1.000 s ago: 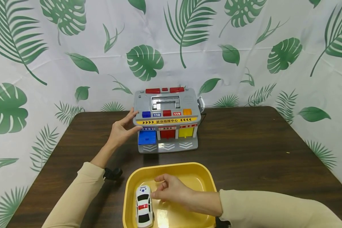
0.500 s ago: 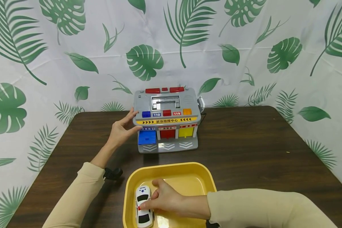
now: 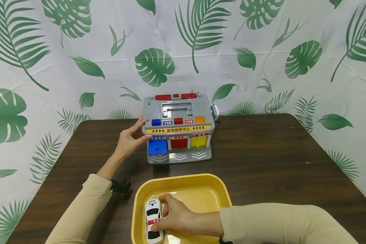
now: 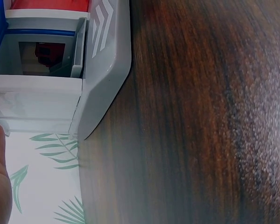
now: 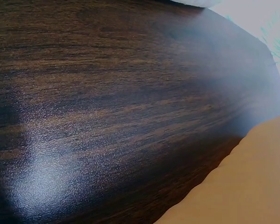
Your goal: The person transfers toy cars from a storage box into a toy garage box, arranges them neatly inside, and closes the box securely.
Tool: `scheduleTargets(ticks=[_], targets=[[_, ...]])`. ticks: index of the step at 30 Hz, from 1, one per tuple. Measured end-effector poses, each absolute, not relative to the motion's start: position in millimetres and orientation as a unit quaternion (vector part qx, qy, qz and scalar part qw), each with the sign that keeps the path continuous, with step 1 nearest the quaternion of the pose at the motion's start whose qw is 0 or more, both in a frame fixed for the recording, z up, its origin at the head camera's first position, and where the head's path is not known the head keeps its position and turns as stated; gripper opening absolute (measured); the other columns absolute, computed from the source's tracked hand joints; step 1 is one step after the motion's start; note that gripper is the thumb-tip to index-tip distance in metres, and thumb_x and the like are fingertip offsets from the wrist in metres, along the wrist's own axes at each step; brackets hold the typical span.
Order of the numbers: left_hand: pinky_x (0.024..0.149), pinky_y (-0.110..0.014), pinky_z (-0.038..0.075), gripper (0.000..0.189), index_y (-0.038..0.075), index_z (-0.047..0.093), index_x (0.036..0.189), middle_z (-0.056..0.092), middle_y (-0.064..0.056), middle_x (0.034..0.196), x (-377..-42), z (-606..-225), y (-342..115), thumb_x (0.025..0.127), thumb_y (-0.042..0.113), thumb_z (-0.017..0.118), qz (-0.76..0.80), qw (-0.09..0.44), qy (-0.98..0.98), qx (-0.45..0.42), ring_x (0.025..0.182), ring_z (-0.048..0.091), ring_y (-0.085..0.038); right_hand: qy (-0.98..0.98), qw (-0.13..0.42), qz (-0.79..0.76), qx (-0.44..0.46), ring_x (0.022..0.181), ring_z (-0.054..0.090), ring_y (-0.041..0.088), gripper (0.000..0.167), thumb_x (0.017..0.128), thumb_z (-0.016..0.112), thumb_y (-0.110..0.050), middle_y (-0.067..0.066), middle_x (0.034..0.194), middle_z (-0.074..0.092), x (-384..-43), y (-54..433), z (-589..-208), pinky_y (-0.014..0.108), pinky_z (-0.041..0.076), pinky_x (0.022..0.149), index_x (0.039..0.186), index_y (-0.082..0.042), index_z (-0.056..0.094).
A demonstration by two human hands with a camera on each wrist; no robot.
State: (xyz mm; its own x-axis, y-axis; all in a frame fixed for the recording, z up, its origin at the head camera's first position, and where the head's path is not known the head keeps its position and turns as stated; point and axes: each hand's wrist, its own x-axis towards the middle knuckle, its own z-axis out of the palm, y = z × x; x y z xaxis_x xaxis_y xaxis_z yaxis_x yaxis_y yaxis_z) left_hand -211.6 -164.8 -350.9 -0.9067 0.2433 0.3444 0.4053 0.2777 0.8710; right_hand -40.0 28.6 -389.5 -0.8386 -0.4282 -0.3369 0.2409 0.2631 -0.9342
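A white toy police car [image 3: 153,211] with a red light bar lies lengthwise along the left side of the yellow tray [image 3: 213,181]. My right hand [image 3: 180,217] grips it from the right, thumb over its rear roof and index finger by the hood; the other fingers are mostly hidden. Farther back stands a grey toy emergency station [image 3: 180,127] with red and yellow doors. Its blue door [image 3: 157,147] is raised, and the left wrist view shows the opening beneath. My left hand [image 3: 128,141] holds the station's left roof edge, thumb at the front and fingers on top.
A dark wooden table [image 3: 262,159] carries the tray and station. Behind it hangs a white cloth [image 3: 213,67] printed with green leaves. The right wrist view shows mostly tabletop. A small handle-like part [image 3: 215,112] sticks out at the station's right.
My right hand has moved left from beside the toy police car, and its thumb has come over the roof and slid toward the rear. The left hand holds its place on the station.
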Motion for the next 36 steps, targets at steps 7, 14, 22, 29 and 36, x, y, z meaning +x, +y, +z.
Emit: scheduleTargets(ticks=[7, 14, 22, 29, 36], targets=[[0.099, -0.053, 0.040, 0.058, 0.000, 0.044, 0.138, 0.026, -0.015, 0.152, -212.6, -351.0, -165.6, 0.085, 0.003, 0.067, -0.573, 0.073, -0.790, -0.208, 0.127, 0.046, -0.037, 0.753, 0.273, -0.594, -0.071, 0.069, 0.050, 0.016, 0.057, 0.065, 0.079, 0.010, 0.008, 0.075, 0.047, -41.8, 28.5, -389.6, 0.017, 0.044, 0.051, 0.111, -0.003, 0.047], [0.099, -0.053, 0.040, 0.058, -0.001, 0.044, 0.138, 0.026, -0.015, 0.152, -213.2, -351.4, -166.2, 0.085, 0.002, 0.067, -0.574, 0.072, -0.789, -0.208, 0.126, 0.047, -0.036, 0.761, 0.284, -0.579, -0.071, 0.071, 0.053, 0.017, 0.058, 0.065, 0.079, 0.009, 0.009, 0.078, 0.050, -43.6, 28.3, -388.3, 0.019, 0.048, 0.055, 0.109, -0.004, 0.044], [0.099, -0.051, 0.041, 0.058, 0.000, 0.044, 0.139, 0.025, -0.014, 0.153, -213.2, -351.7, -166.1, 0.085, 0.004, 0.067, -0.572, 0.070, -0.790, -0.206, 0.126, 0.047, -0.036, 0.782, 0.274, -0.551, -0.098, 0.070, 0.051, 0.013, 0.060, 0.063, 0.083, 0.003, 0.006, 0.079, 0.051, -42.4, 29.5, -387.9, 0.018, 0.044, 0.060, 0.107, -0.006, 0.043], [0.099, -0.044, 0.042, 0.058, 0.001, 0.044, 0.139, 0.026, -0.013, 0.153, -212.5, -352.1, -165.9, 0.086, 0.004, 0.067, -0.569, 0.069, -0.793, -0.205, 0.127, 0.046, -0.035, 0.790, 0.279, -0.537, -0.100, 0.067, 0.052, 0.013, 0.063, 0.066, 0.083, -0.002, 0.004, 0.076, 0.055, -44.0, 32.4, -385.7, 0.018, 0.042, 0.061, 0.113, -0.009, 0.042], [0.099, -0.043, 0.042, 0.058, 0.001, 0.044, 0.139, 0.025, -0.013, 0.153, -212.7, -352.4, -165.5, 0.086, 0.004, 0.067, -0.570, 0.066, -0.793, -0.206, 0.128, 0.045, -0.035, 0.790, 0.294, -0.531, -0.086, 0.063, 0.050, 0.014, 0.060, 0.069, 0.082, -0.004, 0.004, 0.068, 0.055, -44.9, 32.2, -384.5, 0.018, 0.039, 0.055, 0.113, -0.010, 0.042]])
